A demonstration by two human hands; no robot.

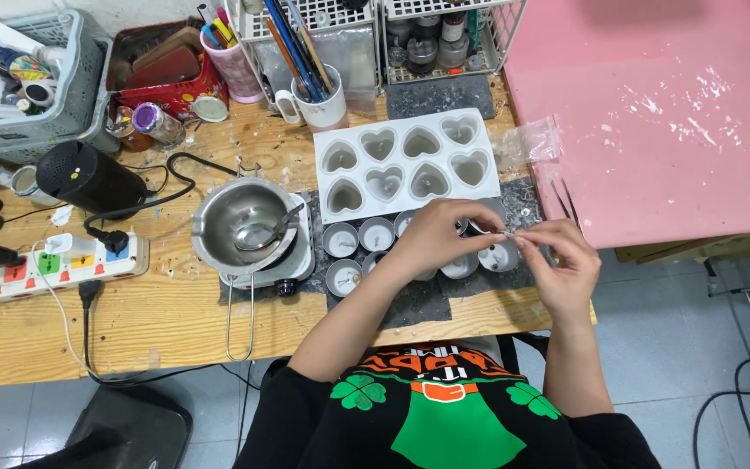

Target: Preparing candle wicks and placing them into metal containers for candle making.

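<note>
The left hand and the right hand meet above the near right part of the wooden surface. Both sets of fingers are pinched nearly closed, thumb against forefinger, on a thin pale wick stretched between them; it is too small to tell more. Directly beneath the hands lies a cluster of small round metal cups on a dark mat, some partly hidden by the left hand. Just beyond them, farther away, sits a white heart-shaped mould with six cavities. To the left, a steel melting pot with a spoon in it rests on a small hotplate. A pink board lies at far right.
</note>
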